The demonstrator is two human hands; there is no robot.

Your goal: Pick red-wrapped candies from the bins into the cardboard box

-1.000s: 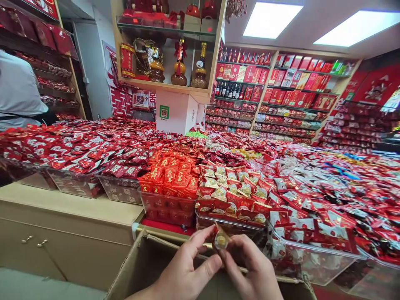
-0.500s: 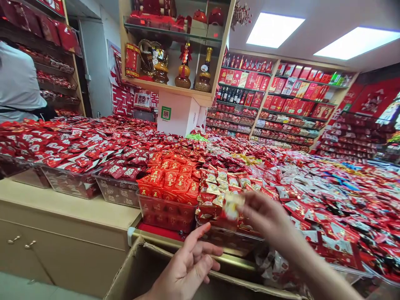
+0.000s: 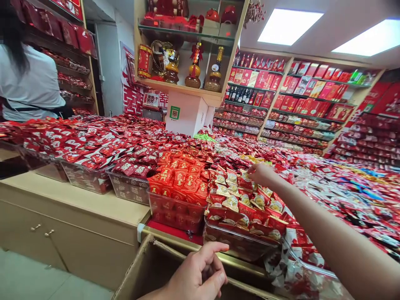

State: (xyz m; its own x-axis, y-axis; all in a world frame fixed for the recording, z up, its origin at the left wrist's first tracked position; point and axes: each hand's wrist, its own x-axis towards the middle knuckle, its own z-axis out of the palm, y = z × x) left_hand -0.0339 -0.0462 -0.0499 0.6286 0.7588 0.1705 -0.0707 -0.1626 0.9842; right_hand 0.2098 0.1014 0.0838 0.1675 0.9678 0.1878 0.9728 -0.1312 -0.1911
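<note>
My right hand [image 3: 262,173] reaches over a clear bin [image 3: 240,239] of red and cream wrapped candies. Its fingers are closed together at a candy packet [image 3: 244,176] near the back of that bin; the far fingertips are hidden. Packets there carry the letters "DURIAN" and a yellow fruit picture. In front of the bin, my left hand [image 3: 203,268] hovers above an open cardboard box [image 3: 134,271]. Nothing is in it: the index finger points outward and the other fingers are loosely bent, apart from the thumb.
To the left stands a bin of orange-red packets [image 3: 178,210], with more bins along the wooden counter [image 3: 87,204]. Heaps of wrapped sweets spread right and back. A glass-shelved cabinet [image 3: 184,85] overhangs the middle. A person in a white top [image 3: 31,83] stands at far left.
My right hand, earlier holding a candy packet above the bin's front, has moved forward to the bin's back. The left hand has dropped slightly and moved right in view.
</note>
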